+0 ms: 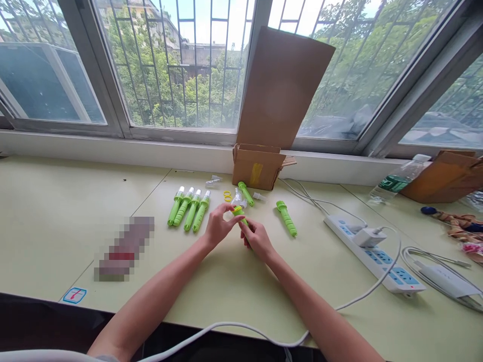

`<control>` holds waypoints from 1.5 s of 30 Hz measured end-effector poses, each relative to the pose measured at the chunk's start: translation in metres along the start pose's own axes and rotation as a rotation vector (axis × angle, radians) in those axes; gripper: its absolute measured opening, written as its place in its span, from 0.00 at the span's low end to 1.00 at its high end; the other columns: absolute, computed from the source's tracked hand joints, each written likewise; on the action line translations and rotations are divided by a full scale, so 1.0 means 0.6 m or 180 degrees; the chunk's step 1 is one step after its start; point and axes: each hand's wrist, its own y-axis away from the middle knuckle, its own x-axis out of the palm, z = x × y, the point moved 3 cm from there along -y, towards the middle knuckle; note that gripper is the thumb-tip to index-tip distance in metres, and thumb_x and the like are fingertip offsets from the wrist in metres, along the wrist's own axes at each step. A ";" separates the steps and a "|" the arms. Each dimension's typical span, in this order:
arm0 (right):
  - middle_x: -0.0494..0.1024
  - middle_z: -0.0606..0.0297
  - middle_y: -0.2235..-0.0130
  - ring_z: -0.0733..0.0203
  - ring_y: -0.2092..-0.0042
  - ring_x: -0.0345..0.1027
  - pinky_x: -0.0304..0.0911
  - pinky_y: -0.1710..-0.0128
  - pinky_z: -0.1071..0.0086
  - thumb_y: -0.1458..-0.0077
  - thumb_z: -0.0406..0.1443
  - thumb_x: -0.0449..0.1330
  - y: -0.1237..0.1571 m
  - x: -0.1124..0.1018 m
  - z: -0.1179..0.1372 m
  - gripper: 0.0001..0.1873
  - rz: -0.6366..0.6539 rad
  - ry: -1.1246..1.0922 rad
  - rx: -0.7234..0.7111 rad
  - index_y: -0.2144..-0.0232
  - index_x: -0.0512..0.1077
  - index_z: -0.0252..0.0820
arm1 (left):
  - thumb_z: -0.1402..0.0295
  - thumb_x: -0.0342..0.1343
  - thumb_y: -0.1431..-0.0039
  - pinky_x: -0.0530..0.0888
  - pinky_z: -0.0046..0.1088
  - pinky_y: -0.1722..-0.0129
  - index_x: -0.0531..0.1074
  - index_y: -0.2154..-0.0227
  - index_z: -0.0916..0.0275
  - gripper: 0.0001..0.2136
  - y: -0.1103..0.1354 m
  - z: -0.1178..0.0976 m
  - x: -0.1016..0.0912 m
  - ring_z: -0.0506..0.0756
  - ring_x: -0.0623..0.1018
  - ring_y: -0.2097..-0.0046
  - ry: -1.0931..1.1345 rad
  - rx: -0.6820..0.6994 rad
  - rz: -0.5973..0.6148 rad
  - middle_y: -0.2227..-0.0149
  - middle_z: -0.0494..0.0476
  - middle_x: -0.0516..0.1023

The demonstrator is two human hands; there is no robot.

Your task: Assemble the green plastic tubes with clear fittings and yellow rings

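Both my hands meet over the pale green table [56, 211], gripping one green plastic handle piece [239, 212]. My left hand [219, 225] pinches its upper end, fingers closed round it. Lower down, my right hand [256, 237] wraps the handle's body. To the left lies a row of several finished green pieces with clear caps [188, 208]. Just beyond my hands sit another green piece [246, 193], some clear caps [237, 200] and yellow rings [227, 195]. A lone green handle [286, 217] lies to the right.
A small open cardboard box [256, 166] stands by the window sill, with a cardboard sheet [283, 85] leaning behind it. A white power strip [373, 254] with a plugged charger and cables lies at right. A plastic bottle [400, 178] and another box [445, 176] are far right.
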 end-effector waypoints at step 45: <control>0.61 0.75 0.83 0.72 0.87 0.49 0.44 0.89 0.76 0.49 0.46 0.58 0.008 0.003 0.002 0.17 0.0667 -0.1345 0.0705 0.63 0.70 0.38 | 0.60 0.65 0.54 0.80 0.40 0.59 0.70 0.70 0.63 0.13 -0.010 -0.002 -0.001 0.53 0.80 0.63 0.0613 -0.0173 0.0195 0.66 0.53 0.77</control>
